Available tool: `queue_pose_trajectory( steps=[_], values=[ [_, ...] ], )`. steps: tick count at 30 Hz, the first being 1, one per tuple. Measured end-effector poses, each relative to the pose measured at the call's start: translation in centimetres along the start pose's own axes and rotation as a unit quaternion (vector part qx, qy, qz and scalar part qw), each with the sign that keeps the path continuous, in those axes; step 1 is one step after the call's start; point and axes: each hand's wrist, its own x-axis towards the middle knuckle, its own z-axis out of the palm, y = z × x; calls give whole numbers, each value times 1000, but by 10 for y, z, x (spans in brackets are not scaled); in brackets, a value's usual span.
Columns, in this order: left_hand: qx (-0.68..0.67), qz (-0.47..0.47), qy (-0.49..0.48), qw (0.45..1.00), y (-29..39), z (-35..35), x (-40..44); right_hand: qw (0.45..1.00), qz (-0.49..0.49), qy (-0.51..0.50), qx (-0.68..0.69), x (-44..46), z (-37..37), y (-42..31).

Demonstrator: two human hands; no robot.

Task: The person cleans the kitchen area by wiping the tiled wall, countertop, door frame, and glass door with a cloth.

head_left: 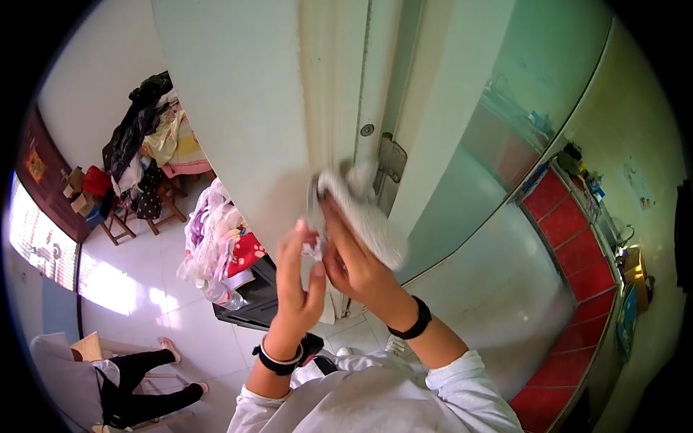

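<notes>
A whitish cloth (372, 229) is bunched up in front of the door frame edge, partly blurred. My right hand (372, 285) grips it, with the fingers running up under its folds and a black band on the wrist. My left hand (294, 285) is just beside, its fingers and thumb closing around a small whitish end that looks like part of the same cloth. Close behind both hands stands the pale door frame (328, 94), with a metal hinge (392, 160) right of the cloth. Whether the cloth touches the frame I cannot tell.
On the left, a dark stand (249, 307) bears plastic bags (209, 227) and a bottle (220, 294). Clothes (148, 137) are heaped farther back. Another person (108, 382) sits at lower left. A glass panel (498, 144) and red-tiled counter (556, 224) are on the right.
</notes>
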Motion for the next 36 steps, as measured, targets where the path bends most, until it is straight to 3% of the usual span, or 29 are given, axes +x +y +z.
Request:
queue_pose_trajectory(
  steps=[3, 6, 8, 10, 12, 14, 15, 17, 20, 22, 24, 27, 32, 34, 36],
  values=[
    [17, 8, -53, 998, 5, 0, 22, 998, 27, 7, -53, 8, 13, -2],
    [96, -86, -83, 988, 3, 8, 19, 993, 41, -35, -106, -21, 29, 10],
    [91, -113, -77, 986, -8, 16, 2, 985, 141, -31, 95, -39, 34, 17],
    [114, -86, -78, 987, -24, 23, -17, 986, 136, -24, 91, -60, 44, 21],
    [83, -126, -84, 985, -35, 26, -29, 988, 128, -17, 88, -72, 49, 24],
    [75, -128, -87, 985, -37, 24, -31, 944, 227, -75, 228, -76, 48, 27],
    [67, -131, -89, 985, -36, 24, -29, 944, 225, -75, 228, -73, 48, 26],
    [73, -112, -87, 987, -31, 22, -18, 989, 128, -66, 29, -64, 46, 20],
    [94, -57, -83, 990, -26, 20, 14, 979, 143, -143, -11, -30, 31, 12],
    [102, 2, -69, 992, -8, 16, 45, 984, 143, -108, 17, 5, 18, 4],
    [112, 31, -66, 991, 10, 12, 74, 994, 52, -50, -81, 33, 8, 1],
    [111, 82, -51, 989, 29, 9, 109, 996, -6, 6, -94, 73, -9, -7],
    [68, 124, -14, 990, 47, 4, 141, 994, -27, 38, -103, 101, -18, -19],
    [72, 103, -10, 992, 45, 2, 142, 975, -2, -48, -219, 98, -22, -20],
    [50, 87, -13, 995, 36, 2, 135, 989, 50, -72, -118, 91, -21, -15]
  ],
)
